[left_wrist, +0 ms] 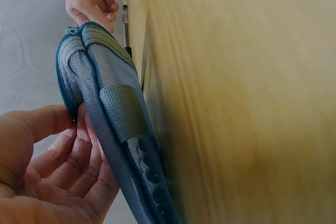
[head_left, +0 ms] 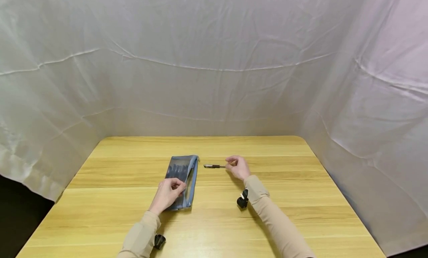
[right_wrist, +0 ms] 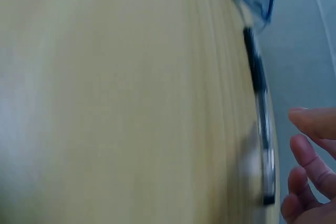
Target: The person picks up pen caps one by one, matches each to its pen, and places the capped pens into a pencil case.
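Observation:
A blue pencil case (head_left: 178, 162) with see-through mesh lies on the table, several dark pens showing through it. Its zipped mouth gapes on the right side. My left hand (head_left: 167, 194) pinches the upper edge of that mouth between thumb and fingers; the left wrist view shows the lifted zip edge in the left fingers (left_wrist: 58, 156). To the right of the case lies a black-and-clear pen (head_left: 214, 166). My right hand (head_left: 239, 168) hovers at the pen's right end, thumb and fingers parted. In the right wrist view a gap separates the fingers from the pen (right_wrist: 261, 98).
The wooden table (head_left: 117, 168) carries the case and the pen. Pale cloth (head_left: 214, 98) hangs behind it and along both sides. A small black device (head_left: 242, 199) sits at each wrist.

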Demonstrator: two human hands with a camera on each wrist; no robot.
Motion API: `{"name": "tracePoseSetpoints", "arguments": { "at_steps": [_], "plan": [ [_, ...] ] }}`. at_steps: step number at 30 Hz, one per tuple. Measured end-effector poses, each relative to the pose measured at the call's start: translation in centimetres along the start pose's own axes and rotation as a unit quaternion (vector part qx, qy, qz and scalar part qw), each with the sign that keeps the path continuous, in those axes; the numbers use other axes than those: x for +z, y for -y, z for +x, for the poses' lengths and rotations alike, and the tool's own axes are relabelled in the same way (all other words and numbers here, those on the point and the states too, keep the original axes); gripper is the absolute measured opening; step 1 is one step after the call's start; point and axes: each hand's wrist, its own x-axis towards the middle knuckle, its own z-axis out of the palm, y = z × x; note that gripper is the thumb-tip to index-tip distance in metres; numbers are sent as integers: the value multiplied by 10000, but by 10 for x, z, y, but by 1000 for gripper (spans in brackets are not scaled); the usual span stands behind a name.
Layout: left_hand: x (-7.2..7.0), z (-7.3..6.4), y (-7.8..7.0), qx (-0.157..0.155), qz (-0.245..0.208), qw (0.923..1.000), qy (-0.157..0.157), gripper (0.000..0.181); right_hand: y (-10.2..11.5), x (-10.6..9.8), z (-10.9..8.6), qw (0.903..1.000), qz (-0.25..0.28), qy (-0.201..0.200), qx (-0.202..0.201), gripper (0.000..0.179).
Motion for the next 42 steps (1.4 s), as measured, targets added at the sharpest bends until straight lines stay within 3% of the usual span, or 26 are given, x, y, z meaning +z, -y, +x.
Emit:
{"name": "tracePoseSetpoints", "arguments": {
  "at_steps": [5,11,25,28,34,42],
  "plan": [
    [0,0,0,4,-24,10000,-1,12,-6,-8,4,9977,-570,217,285,29],
    [1,-1,0,21,-36,10000,-8,12,-7,-10,5,9922,-1197,321,150,25],
    [1,-1,-1,16,-59,10000,0,12,-10,-5,9,9832,-1774,419,-12,5],
    [0,0,0,27,-73,10000,-4,12,-7,-4,7,9844,-1688,491,-70,4],
    [0,0,0,36,-64,10000,6,12,4,-6,-2,9917,-999,792,-160,6],
    [0,0,-1,17,-65,10000,12,13,15,-2,-11,9903,-400,1225,-520,12]
  ]
}}
